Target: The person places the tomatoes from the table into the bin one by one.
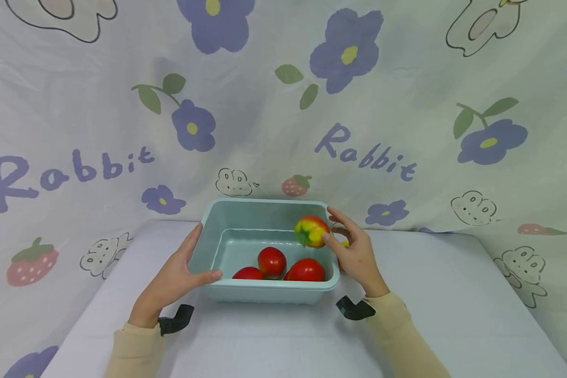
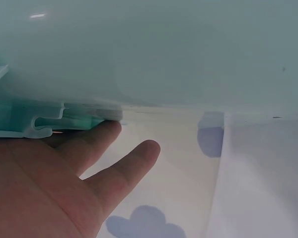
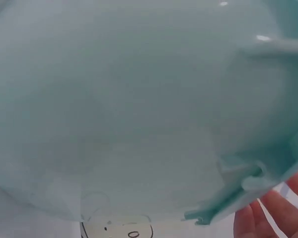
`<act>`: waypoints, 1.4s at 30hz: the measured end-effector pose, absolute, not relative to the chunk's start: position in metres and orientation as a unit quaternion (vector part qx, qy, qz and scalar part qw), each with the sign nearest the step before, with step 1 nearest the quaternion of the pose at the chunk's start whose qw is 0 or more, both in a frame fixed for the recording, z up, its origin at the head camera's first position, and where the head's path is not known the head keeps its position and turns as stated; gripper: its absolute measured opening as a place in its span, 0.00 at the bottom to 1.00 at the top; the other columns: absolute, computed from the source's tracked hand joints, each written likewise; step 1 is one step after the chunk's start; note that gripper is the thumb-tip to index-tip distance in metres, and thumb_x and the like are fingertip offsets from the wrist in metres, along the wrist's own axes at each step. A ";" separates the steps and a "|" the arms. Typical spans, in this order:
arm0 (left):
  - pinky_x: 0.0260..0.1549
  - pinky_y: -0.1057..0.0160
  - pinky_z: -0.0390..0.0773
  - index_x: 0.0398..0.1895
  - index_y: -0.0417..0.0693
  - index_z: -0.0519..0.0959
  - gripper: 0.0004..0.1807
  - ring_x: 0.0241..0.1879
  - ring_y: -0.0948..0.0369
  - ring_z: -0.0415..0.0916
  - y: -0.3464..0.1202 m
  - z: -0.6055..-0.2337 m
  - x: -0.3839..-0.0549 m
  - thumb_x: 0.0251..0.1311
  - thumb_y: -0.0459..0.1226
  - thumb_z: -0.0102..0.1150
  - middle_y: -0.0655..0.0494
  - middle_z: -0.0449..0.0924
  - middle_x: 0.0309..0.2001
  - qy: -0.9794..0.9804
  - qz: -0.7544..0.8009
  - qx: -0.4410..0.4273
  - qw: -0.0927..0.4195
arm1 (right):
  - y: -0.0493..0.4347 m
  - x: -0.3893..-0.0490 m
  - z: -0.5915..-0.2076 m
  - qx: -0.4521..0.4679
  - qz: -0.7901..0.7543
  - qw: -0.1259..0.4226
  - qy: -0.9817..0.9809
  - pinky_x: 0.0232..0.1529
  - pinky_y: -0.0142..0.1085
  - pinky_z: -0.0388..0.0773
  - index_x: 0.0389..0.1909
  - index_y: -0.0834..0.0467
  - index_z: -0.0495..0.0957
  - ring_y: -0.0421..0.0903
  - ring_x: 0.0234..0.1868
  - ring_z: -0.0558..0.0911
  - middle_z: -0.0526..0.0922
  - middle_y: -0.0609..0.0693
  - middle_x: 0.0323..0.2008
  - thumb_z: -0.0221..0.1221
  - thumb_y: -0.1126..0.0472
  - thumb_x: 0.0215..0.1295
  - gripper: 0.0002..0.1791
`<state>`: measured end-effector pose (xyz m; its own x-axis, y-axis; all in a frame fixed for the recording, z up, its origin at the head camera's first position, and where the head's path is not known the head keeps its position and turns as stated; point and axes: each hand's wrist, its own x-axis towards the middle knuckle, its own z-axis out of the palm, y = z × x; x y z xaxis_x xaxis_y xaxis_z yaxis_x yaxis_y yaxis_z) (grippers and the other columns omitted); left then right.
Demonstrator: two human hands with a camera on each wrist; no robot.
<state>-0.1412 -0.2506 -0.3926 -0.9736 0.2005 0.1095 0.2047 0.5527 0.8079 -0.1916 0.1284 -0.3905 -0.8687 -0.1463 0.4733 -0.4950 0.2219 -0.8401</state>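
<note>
A pale blue-green plastic basin [image 1: 264, 291] is between my two hands in the head view. My left hand [image 1: 177, 273] grips its left side, thumb over the front left corner of the rim and fingers along the outside. At the right side my right hand [image 1: 356, 254] holds the rim, with fingers outside and the thumb tip over a yellow-and-red bell pepper [image 1: 312, 231]. Several red tomatoes [image 1: 271, 261] lie inside near the front wall, which partly hides them. The basin's outer surface [image 2: 154, 54] fills much of both wrist views, with the fingers [image 3: 283, 213] beside its rim.
A white-covered table [image 1: 264, 346] lies under the basin. Behind it hangs a cloth backdrop [image 1: 260, 121] with flowers, rabbits and lettering. A small yellow patch [image 1: 345, 243] shows between the right thumb and fingers. Dark wrist mounts [image 1: 177, 319] sit at both sleeves.
</note>
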 end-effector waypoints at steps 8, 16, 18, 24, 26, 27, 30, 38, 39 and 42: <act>0.65 0.27 0.54 0.82 0.49 0.37 0.63 0.77 0.37 0.40 -0.250 -0.391 -0.141 0.54 0.45 0.73 0.44 0.36 0.81 -0.882 -0.457 -0.115 0.004 | 0.142 -0.196 -0.395 0.217 0.590 0.184 -0.756 0.62 0.52 0.74 0.67 0.61 0.74 0.51 0.63 0.75 0.75 0.54 0.66 0.61 0.70 0.68 0.26; 0.65 0.26 0.54 0.82 0.48 0.37 0.62 0.77 0.37 0.40 -0.250 -0.391 -0.141 0.54 0.44 0.73 0.44 0.37 0.81 -0.883 -0.455 -0.115 0.004 | 0.155 -0.193 -0.400 0.196 0.610 0.196 -0.742 0.60 0.33 0.76 0.65 0.62 0.75 0.55 0.64 0.74 0.76 0.55 0.66 0.61 0.70 0.69 0.24; 0.65 0.27 0.53 0.82 0.48 0.37 0.63 0.77 0.38 0.40 -0.250 -0.391 -0.141 0.54 0.45 0.73 0.44 0.37 0.81 -0.883 -0.454 -0.116 0.004 | 0.158 -0.193 -0.402 0.189 0.618 0.196 -0.737 0.59 0.30 0.75 0.65 0.62 0.75 0.55 0.64 0.74 0.76 0.55 0.65 0.61 0.70 0.69 0.23; 0.65 0.27 0.53 0.82 0.49 0.37 0.63 0.77 0.37 0.40 -0.250 -0.390 -0.140 0.55 0.45 0.73 0.44 0.36 0.81 -0.882 -0.457 -0.117 0.002 | 0.168 -0.190 -0.408 0.161 0.624 0.203 -0.737 0.59 0.27 0.75 0.65 0.63 0.74 0.51 0.64 0.74 0.76 0.55 0.65 0.59 0.68 0.71 0.22; 0.65 0.27 0.53 0.82 0.49 0.37 0.63 0.77 0.37 0.40 -0.250 -0.391 -0.141 0.55 0.46 0.73 0.44 0.36 0.81 -0.882 -0.457 -0.116 0.003 | 0.171 -0.189 -0.409 0.154 0.628 0.201 -0.736 0.59 0.27 0.74 0.65 0.64 0.74 0.49 0.64 0.75 0.75 0.58 0.66 0.59 0.69 0.71 0.22; 0.65 0.27 0.53 0.82 0.49 0.37 0.63 0.77 0.37 0.40 -0.250 -0.392 -0.141 0.55 0.46 0.73 0.44 0.36 0.81 -0.882 -0.457 -0.115 0.002 | 0.173 -0.189 -0.410 0.151 0.629 0.201 -0.736 0.59 0.27 0.74 0.65 0.64 0.74 0.49 0.64 0.75 0.75 0.58 0.66 0.59 0.69 0.71 0.22; 0.66 0.27 0.52 0.82 0.50 0.37 0.63 0.77 0.38 0.39 -0.250 -0.394 -0.142 0.55 0.47 0.73 0.46 0.36 0.81 -0.881 -0.459 -0.114 0.000 | 0.178 -0.190 -0.411 0.146 0.628 0.204 -0.737 0.59 0.26 0.74 0.65 0.64 0.74 0.48 0.63 0.75 0.75 0.59 0.66 0.59 0.69 0.71 0.22; 0.66 0.27 0.50 0.82 0.49 0.37 0.62 0.78 0.39 0.38 -0.251 -0.391 -0.141 0.55 0.45 0.73 0.45 0.36 0.81 -0.883 -0.453 -0.124 0.002 | 0.190 -0.195 -0.416 0.115 0.638 0.215 -0.731 0.58 0.26 0.75 0.64 0.65 0.75 0.50 0.61 0.76 0.77 0.57 0.62 0.60 0.70 0.70 0.22; 0.66 0.27 0.50 0.82 0.49 0.37 0.62 0.78 0.39 0.38 -0.251 -0.391 -0.141 0.55 0.45 0.73 0.45 0.36 0.81 -0.883 -0.452 -0.123 0.002 | 0.191 -0.195 -0.416 0.111 0.639 0.214 -0.730 0.58 0.26 0.75 0.64 0.66 0.75 0.49 0.61 0.76 0.77 0.57 0.61 0.60 0.70 0.69 0.22; 0.66 0.27 0.50 0.82 0.49 0.37 0.63 0.78 0.39 0.38 -0.251 -0.392 -0.142 0.56 0.46 0.73 0.46 0.36 0.81 -0.883 -0.453 -0.121 0.000 | 0.192 -0.196 -0.418 0.101 0.641 0.207 -0.732 0.58 0.26 0.75 0.64 0.66 0.74 0.48 0.61 0.75 0.77 0.56 0.61 0.60 0.70 0.69 0.22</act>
